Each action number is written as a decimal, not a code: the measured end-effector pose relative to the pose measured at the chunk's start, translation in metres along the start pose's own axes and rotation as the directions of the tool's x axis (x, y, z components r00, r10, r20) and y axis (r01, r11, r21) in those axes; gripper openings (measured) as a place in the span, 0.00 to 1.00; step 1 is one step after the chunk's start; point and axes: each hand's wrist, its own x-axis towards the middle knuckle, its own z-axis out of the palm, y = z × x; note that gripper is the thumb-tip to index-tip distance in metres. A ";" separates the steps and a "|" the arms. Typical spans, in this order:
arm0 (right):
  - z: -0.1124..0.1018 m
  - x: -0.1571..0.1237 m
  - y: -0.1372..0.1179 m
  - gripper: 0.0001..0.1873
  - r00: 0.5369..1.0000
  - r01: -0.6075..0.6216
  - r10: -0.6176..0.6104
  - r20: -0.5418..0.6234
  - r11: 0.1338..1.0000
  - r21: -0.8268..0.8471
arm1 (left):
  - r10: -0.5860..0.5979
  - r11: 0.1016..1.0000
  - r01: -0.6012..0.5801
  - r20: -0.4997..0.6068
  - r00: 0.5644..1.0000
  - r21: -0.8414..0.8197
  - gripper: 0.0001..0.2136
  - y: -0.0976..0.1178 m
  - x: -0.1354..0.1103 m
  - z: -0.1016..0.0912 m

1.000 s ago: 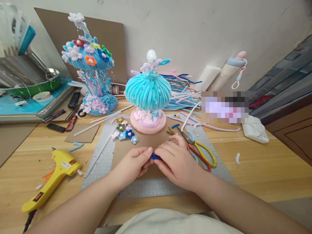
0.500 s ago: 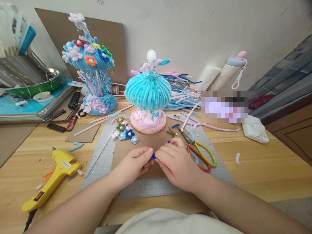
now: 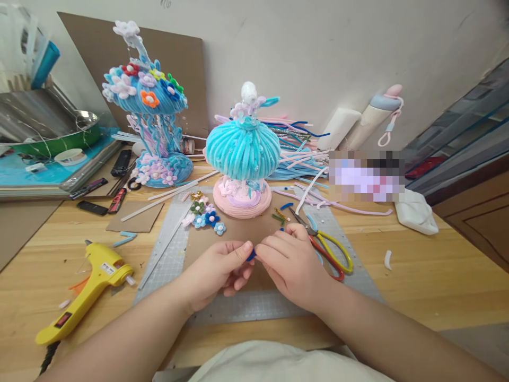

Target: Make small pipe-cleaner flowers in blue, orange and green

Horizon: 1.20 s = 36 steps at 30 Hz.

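Note:
Between thumb and fingers, my left hand [image 3: 228, 262] pinches a small dark blue piece of pipe cleaner [image 3: 251, 254]. The fingers of my right hand [image 3: 292, 262] are closed on the same piece from the other side, hiding much of it. Under both hands lies a brown cardboard sheet [image 3: 199, 254] on a grey cutting mat [image 3: 159, 276]. Red-and-yellow handled scissors [image 3: 318, 233] rest beside my right hand, partly covered by it. Several small pipe-cleaner flowers [image 3: 210, 217] lie in front of my left hand. A turquoise fuzzy lamp-shaped craft [image 3: 243, 151] on a pink base stands beyond my hands.
A yellow glue gun [image 3: 99, 270] lies at the left. A taller blue craft with flowers [image 3: 145, 101] stands at the back left, near a green-rimmed bowl [image 3: 79, 140]. Loose pipe cleaners [image 3: 306, 164] are heaped behind, and a white case [image 3: 417, 211] sits at the right.
My right hand has shifted slightly to the right and up, covering more of the scissors. My left hand's lower fingers have loosened outward, while its pinch on the blue piece stays.

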 end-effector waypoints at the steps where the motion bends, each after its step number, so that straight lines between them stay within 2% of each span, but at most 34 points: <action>1: 0.000 0.000 0.000 0.10 1.000 -0.001 0.001 -0.007 1.000 -0.007 | -0.017 1.000 0.017 0.008 1.000 -0.024 0.16 0.001 -0.001 0.000; 4: 0.001 0.001 0.000 0.10 1.000 -0.016 0.016 -0.004 1.000 0.002 | -0.020 0.999 0.021 0.023 1.000 -0.039 0.16 0.001 -0.002 -0.001; 9: 0.004 0.002 0.003 0.08 0.997 -0.012 0.007 0.079 0.998 0.060 | -0.018 0.997 0.015 0.036 0.999 0.078 0.18 -0.001 -0.001 -0.002; 12: 0.005 0.002 0.004 0.10 0.998 0.019 -0.020 0.062 1.000 0.025 | -0.041 0.995 0.040 0.010 0.999 0.096 0.18 -0.001 -0.001 -0.001; 17: 0.004 0.002 0.004 0.10 0.999 0.042 -0.043 0.024 0.999 0.008 | -0.004 0.999 0.005 -0.020 1.000 0.038 0.16 0.000 -0.001 0.000; 19: 0.003 0.001 0.003 0.10 0.999 0.032 -0.033 0.023 0.997 0.069 | 0.012 0.999 -0.011 -0.010 1.000 0.049 0.16 0.000 0.000 0.000; 22: 0.003 0.002 0.001 0.12 0.998 -0.052 0.044 0.034 0.948 0.315 | 0.086 0.984 -0.081 -0.027 0.996 0.158 0.16 -0.001 -0.001 0.001; 23: 0.003 0.002 0.000 0.13 0.994 -0.112 0.098 0.055 0.896 0.429 | 0.141 0.966 -0.130 -0.035 0.989 0.225 0.16 -0.001 -0.001 0.001; 24: 0.002 0.003 0.000 0.14 0.981 -0.193 0.163 0.103 0.810 0.554 | 0.211 0.932 -0.190 -0.034 0.977 0.310 0.15 0.000 -0.003 0.002; 25: 0.002 0.003 -0.001 0.14 0.957 -0.287 0.227 0.179 0.675 0.680 | 0.285 0.879 -0.254 -0.017 0.958 0.404 0.14 0.001 -0.004 0.003; 26: 0.002 0.004 -0.001 0.14 0.920 -0.384 0.273 0.282 0.483 0.787 | 0.354 0.808 -0.312 0.012 0.935 0.500 0.13 0.002 -0.006 0.003; 27: 0.002 0.005 -0.001 0.14 0.874 -0.466 0.279 0.399 0.241 0.851 | 0.413 0.724 -0.361 0.049 0.909 0.588 0.13 0.003 -0.007 0.004; 29: 0.001 0.007 0.002 0.14 0.781 -0.568 0.132 0.611 -0.256 0.782 | 0.501 0.547 -0.425 0.124 0.856 0.721 0.11 0.005 -0.010 0.006; 30: 0.001 0.008 0.003 0.13 0.743 -0.600 0.014 0.669 -0.429 0.675 | 0.531 0.472 -0.438 0.150 0.834 0.765 0.10 0.006 -0.010 0.006; 31: 0.001 0.008 0.005 0.13 0.711 -0.630 -0.094 0.697 -0.527 0.571 | 0.552 0.417 -0.441 0.164 0.817 0.795 0.10 0.006 -0.010 0.006; 32: 0.001 0.009 0.006 0.13 0.688 -0.657 -0.163 0.708 -0.556 0.510 | 0.559 0.392 -0.437 0.168 0.812 0.810 0.09 0.005 -0.010 0.005; 33: 0.001 0.009 0.006 0.13 0.678 -0.676 -0.173 0.715 -0.528 0.513 | 0.552 0.402 -0.430 0.161 0.818 0.808 0.10 0.004 -0.009 0.004; 34: 0.001 0.008 0.006 0.13 0.689 -0.677 -0.109 0.717 -0.450 0.582 | 0.536 0.443 -0.417 0.138 0.833 0.794 0.10 0.003 -0.008 0.003; 35: 0.000 0.008 0.005 0.13 0.722 -0.656 0.013 0.692 -0.307 0.690 | 0.513 0.506 -0.396 0.103 0.852 0.766 0.11 0.002 -0.007 0.002; 36: 0.000 0.007 0.004 0.12 0.767 -0.618 0.148 0.624 -0.091 0.781 | 0.482 0.579 -0.370 0.061 0.874 0.727 0.12 0.001 -0.006 0.001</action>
